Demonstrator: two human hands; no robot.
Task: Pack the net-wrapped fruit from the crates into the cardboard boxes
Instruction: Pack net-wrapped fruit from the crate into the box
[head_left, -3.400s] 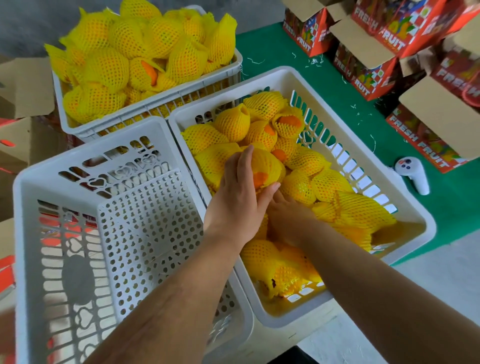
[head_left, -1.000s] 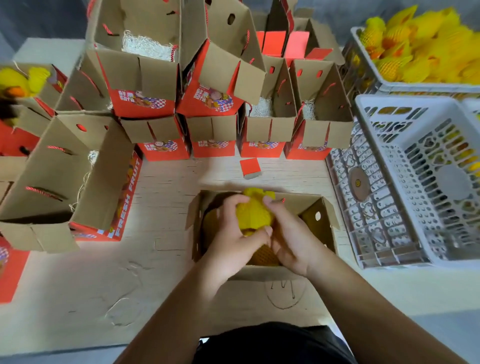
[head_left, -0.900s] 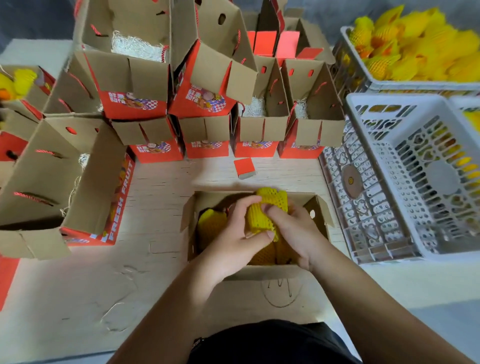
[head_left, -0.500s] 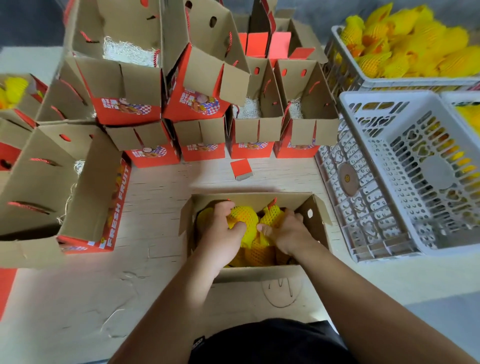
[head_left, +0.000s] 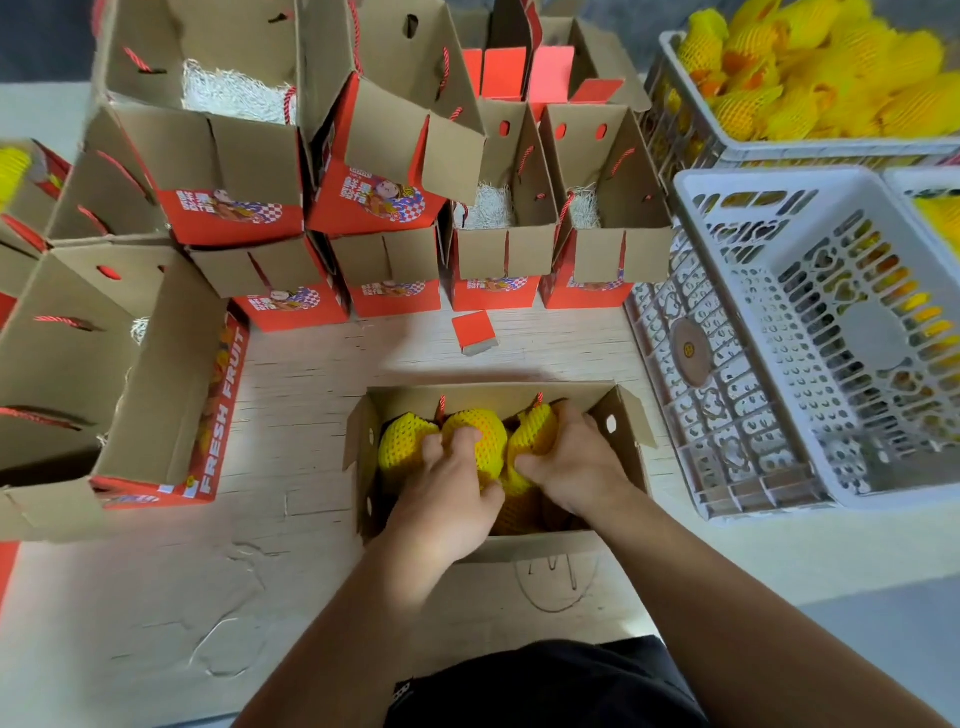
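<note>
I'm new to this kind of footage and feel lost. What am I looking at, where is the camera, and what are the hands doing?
There is no machine here: a person wears a camera on the head, looking down at their own arms. On the pale table stands an open cardboard box with net-wrapped fruit inside. The left hand grips the middle fruit; the right hand grips the fruit beside it. Behind stand more open red boxes, some lined with shredded paper. At the right are an empty white crate and a crate heaped with wrapped fruit.
</note>
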